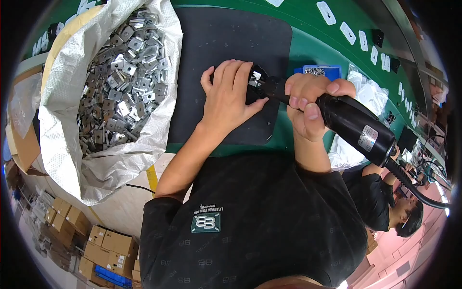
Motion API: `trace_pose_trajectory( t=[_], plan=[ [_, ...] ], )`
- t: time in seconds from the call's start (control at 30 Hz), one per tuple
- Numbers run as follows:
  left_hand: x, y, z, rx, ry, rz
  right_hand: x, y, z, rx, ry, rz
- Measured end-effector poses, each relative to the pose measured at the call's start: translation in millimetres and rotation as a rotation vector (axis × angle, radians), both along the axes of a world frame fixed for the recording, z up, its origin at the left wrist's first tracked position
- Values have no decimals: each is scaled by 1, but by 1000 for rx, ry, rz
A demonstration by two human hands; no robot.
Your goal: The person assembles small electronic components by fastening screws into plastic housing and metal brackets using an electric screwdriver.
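Note:
On the dark mat [221,33] my left hand [226,96] is closed over a small black part with a shiny metal piece [256,79], its thumb apart from the fingers on the near side. Much of that part is hidden under the fingers. My right hand [308,108] is wrapped around a black electric screwdriver [353,120], held tilted. The tool's front end points left and meets the black part; its tip cannot be made out. From its rear a thick black cord [409,183] runs off to the right.
A white woven sack [60,125] full of bent metal clips [127,72] stands at the left. Beyond my right hand lies a blue box [332,72] of small screws, beside clear plastic bags [368,91]. White plates [347,32] line the green surface. Another person [385,202] sits at the right.

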State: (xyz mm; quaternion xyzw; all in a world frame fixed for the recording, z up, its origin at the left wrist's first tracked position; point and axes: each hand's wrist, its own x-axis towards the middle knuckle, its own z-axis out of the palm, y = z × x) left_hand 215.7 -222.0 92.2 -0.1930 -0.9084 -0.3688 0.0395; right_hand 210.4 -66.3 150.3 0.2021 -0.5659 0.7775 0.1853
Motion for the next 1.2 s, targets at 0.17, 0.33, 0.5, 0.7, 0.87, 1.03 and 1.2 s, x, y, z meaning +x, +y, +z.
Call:
trace_pose_trajectory(
  t=[0.17,0.33,0.5,0.7,0.87,1.03,1.2],
  plan=[
    [-2,0,0,8,-3,-3,-1,1,3,-5,0,-14],
    [-2,1,0,-2,5,-1,-1,0,2,-24,-18,-25],
    [-1,2,-2,5,13,-1,-1,1,1,-22,-23,-20],
    [-1,-2,-2,11,25,5,-1,-2,0,78,-44,8],
    [-3,-2,-2,32,49,-17,-3,-10,-1,76,-8,-17],
    [-7,-1,-4,81,103,-45,1,-11,-13,44,29,-41],
    [-9,4,-3,18,149,-71,1,-4,-8,122,-109,-134]
  ],
)
